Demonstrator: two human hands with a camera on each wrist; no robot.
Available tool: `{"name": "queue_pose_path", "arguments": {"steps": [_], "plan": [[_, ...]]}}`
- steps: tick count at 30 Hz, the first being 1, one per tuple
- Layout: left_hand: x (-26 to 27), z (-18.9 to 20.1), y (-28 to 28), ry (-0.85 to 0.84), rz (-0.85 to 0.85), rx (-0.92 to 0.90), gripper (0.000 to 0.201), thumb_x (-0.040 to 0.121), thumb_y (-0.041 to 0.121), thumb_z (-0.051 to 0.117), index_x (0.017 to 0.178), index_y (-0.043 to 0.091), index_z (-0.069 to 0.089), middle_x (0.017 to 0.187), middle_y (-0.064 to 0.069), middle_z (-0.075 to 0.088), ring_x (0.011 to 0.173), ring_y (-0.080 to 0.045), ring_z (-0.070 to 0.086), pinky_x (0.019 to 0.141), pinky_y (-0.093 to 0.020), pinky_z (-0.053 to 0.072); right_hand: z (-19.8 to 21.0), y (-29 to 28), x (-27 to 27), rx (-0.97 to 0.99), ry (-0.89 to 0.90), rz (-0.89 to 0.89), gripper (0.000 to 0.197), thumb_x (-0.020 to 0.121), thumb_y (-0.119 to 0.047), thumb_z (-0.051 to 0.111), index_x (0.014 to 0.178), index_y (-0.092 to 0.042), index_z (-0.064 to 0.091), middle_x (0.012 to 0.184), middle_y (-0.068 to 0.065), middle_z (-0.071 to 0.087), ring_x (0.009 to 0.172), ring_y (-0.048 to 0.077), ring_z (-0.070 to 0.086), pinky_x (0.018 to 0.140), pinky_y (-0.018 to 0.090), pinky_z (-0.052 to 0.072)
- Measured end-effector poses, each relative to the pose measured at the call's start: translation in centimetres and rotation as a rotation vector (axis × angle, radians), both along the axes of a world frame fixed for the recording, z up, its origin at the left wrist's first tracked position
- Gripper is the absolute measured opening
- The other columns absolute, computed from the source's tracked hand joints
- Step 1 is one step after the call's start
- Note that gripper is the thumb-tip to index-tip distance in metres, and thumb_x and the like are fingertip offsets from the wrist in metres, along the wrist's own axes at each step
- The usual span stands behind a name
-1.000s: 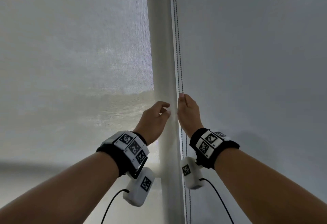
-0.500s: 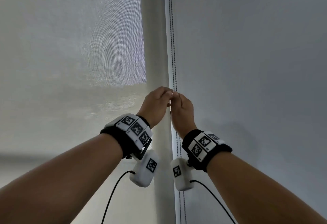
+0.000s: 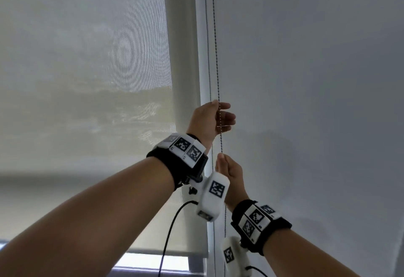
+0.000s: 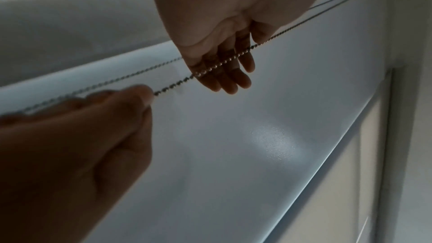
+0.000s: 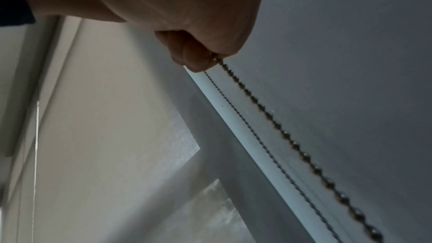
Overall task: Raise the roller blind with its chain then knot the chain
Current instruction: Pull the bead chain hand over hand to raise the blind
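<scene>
My right hand (image 3: 230,172) pinches chain (image 3: 216,58) low, to pull; my left hand (image 3: 211,119) above, fingers (image 4: 230,78) loosely spread behind chain, ready for next grasp; roller blind (image 3: 87,101) bottom edge still low.

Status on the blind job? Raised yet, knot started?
Done: blind partly up; its bottom bar sits low, with a strip of bright window under it.
In hand: right hand pinches the chain below the left hand, whose fingers are loosely spread with the chain running across them.
Left: most of the raising; no knot visible on the chain.
</scene>
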State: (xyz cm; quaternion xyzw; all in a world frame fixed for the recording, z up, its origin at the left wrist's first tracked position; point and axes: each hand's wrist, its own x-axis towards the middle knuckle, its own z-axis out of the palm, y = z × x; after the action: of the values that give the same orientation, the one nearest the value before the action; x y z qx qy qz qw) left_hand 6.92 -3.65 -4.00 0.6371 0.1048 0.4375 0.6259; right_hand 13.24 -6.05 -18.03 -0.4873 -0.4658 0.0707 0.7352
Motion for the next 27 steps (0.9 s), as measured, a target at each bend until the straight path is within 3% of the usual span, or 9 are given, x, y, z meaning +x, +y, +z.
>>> {"name": "queue_pose_path", "arguments": {"steps": [2, 5, 7, 9, 14, 17, 19, 24, 27], "plan": [[0.7, -0.7, -0.5, -0.045, -0.021, -0.078, 0.035, 0.097, 0.026, 0.033, 0.09, 0.007, 0.061, 0.066, -0.008, 0.06, 0.061, -0.021, 0.057, 0.063, -0.032, 0.046, -0.5, -0.8, 0.1, -0.022, 0.054, 0.027, 0.043, 0.1, -0.025, 0.042, 0.059, -0.026, 0.028, 0.055, -0.01, 0.026, 0.055, 0.011, 0.023, 0.055, 0.03, 0.024], [1.4, -1.3, -1.0, -0.074, 0.002, -0.106, 0.031, 0.096, 0.02, 0.035, 0.074, 0.013, 0.055, 0.048, 0.003, 0.042, 0.041, -0.011, 0.033, 0.044, -0.025, 0.026, -1.2, -1.5, 0.4, -0.041, 0.091, 0.07, 0.047, 0.101, -0.014, 0.046, 0.059, -0.022, 0.028, 0.052, -0.013, 0.027, 0.051, 0.006, 0.023, 0.051, 0.023, 0.024], [1.5, -1.7, -1.3, -0.068, 0.056, -0.089, 0.031, 0.092, 0.01, 0.033, 0.065, 0.016, 0.048, 0.042, 0.008, 0.034, 0.035, -0.009, 0.024, 0.038, -0.02, 0.017, -1.8, -1.4, 0.6, -0.09, 0.007, 0.049, 0.042, 0.099, -0.008, 0.051, 0.061, -0.009, 0.033, 0.055, -0.009, 0.03, 0.05, 0.002, 0.025, 0.049, 0.016, 0.027], [1.4, -1.9, -1.6, -0.061, 0.08, -0.075, 0.032, 0.084, 0.002, 0.03, 0.061, 0.017, 0.046, 0.041, 0.008, 0.032, 0.034, -0.008, 0.021, 0.037, -0.018, 0.015, -2.0, -1.4, 0.4, -0.126, -0.03, 0.051, 0.035, 0.098, -0.005, 0.053, 0.067, 0.0, 0.036, 0.061, -0.001, 0.031, 0.051, 0.001, 0.028, 0.05, 0.013, 0.028], [0.7, -2.9, -1.9, -0.044, 0.083, -0.072, 0.033, 0.077, -0.004, 0.028, 0.059, 0.018, 0.045, 0.043, 0.006, 0.029, 0.036, -0.009, 0.018, 0.038, -0.018, 0.011, -1.0, -2.8, 0.9, -0.108, -0.014, 0.155, 0.043, 0.093, -0.006, 0.041, 0.059, -0.028, 0.054, 0.055, -0.009, 0.047, 0.052, 0.008, 0.04, 0.055, 0.027, 0.036], [0.0, -4.6, -1.9, -0.003, 0.099, -0.092, 0.032, 0.082, -0.001, 0.032, 0.06, 0.017, 0.046, 0.044, 0.004, 0.029, 0.034, -0.01, 0.02, 0.037, -0.016, 0.014, 1.6, -3.0, 1.3, -0.017, -0.053, 0.096, 0.033, 0.089, -0.005, 0.034, 0.076, -0.01, 0.064, 0.066, 0.005, 0.062, 0.062, 0.016, 0.059, 0.063, 0.037, 0.052], [-0.5, -6.4, -1.7, 0.042, 0.135, -0.098, 0.032, 0.084, 0.001, 0.035, 0.059, 0.017, 0.047, 0.047, 0.002, 0.034, 0.035, -0.009, 0.024, 0.037, -0.017, 0.018, 4.1, -3.0, 1.6, 0.006, -0.049, 0.059, 0.031, 0.088, -0.011, 0.035, 0.084, -0.002, 0.065, 0.072, 0.012, 0.065, 0.067, 0.022, 0.063, 0.065, 0.038, 0.055], [-1.5, -10.2, -1.6, 0.113, 0.126, -0.156, 0.034, 0.077, -0.007, 0.026, 0.06, 0.016, 0.044, 0.05, 0.001, 0.027, 0.037, -0.01, 0.02, 0.044, -0.023, 0.009, 11.1, -3.0, 0.7, -0.04, -0.045, 0.134, 0.036, 0.101, -0.016, 0.032, 0.105, 0.007, 0.06, 0.077, 0.023, 0.062, 0.071, 0.031, 0.062, 0.065, 0.04, 0.053], [-1.6, -11.2, -1.5, 0.146, 0.159, -0.153, 0.038, 0.073, -0.01, 0.025, 0.054, 0.018, 0.044, 0.051, -0.001, 0.029, 0.041, -0.012, 0.023, 0.047, -0.025, 0.011, 14.3, -2.6, -0.8, -0.086, 0.019, 0.245, 0.041, 0.102, -0.027, 0.03, 0.099, 0.0, 0.061, 0.065, 0.012, 0.055, 0.051, 0.022, 0.048, 0.051, 0.032, 0.045]]}}
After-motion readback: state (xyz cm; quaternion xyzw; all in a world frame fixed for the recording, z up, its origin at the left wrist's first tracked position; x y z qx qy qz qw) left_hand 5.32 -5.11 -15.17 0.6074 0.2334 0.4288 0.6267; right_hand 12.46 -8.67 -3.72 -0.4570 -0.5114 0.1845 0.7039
